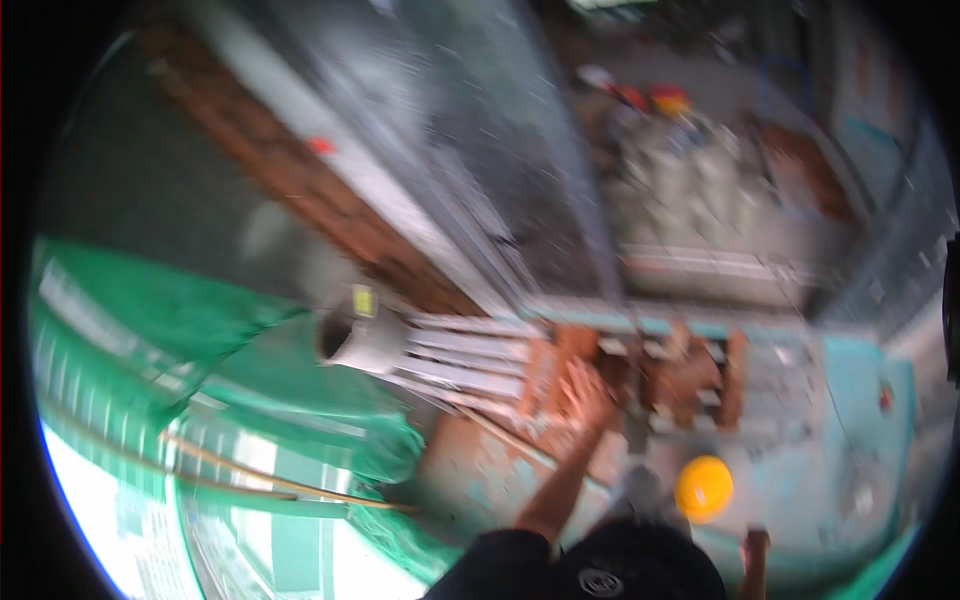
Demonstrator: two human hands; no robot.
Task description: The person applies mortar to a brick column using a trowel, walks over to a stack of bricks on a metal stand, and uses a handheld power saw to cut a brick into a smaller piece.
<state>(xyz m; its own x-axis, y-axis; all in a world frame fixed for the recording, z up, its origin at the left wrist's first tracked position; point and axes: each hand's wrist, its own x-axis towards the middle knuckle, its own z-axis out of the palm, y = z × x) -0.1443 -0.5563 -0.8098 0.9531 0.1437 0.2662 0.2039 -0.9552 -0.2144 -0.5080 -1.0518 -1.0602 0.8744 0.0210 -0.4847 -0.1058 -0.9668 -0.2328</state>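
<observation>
My left hand (588, 396) reaches forward over a group of reddish-brown bricks (545, 375). Its fingers look stretched apart, though motion smears them, and I cannot tell whether they touch a brick. More bricks (690, 380) stand on edge just to the right, with dark gaps between them. Down at the lower right is my right hand (756, 545), small and blurred; its fingers cannot be made out. Between that hand and the bricks there is a round yellow thing (704, 489), too blurred to name.
Pale slats or pipes (465, 355) lie left of the bricks, beside a wide grey pipe end (365, 335). Green netting (250, 380) and poles (270, 470) hang at the left. An exposed brick strip (320, 190) edges the wall. Several pale sacks (690, 180) stand beyond the opening.
</observation>
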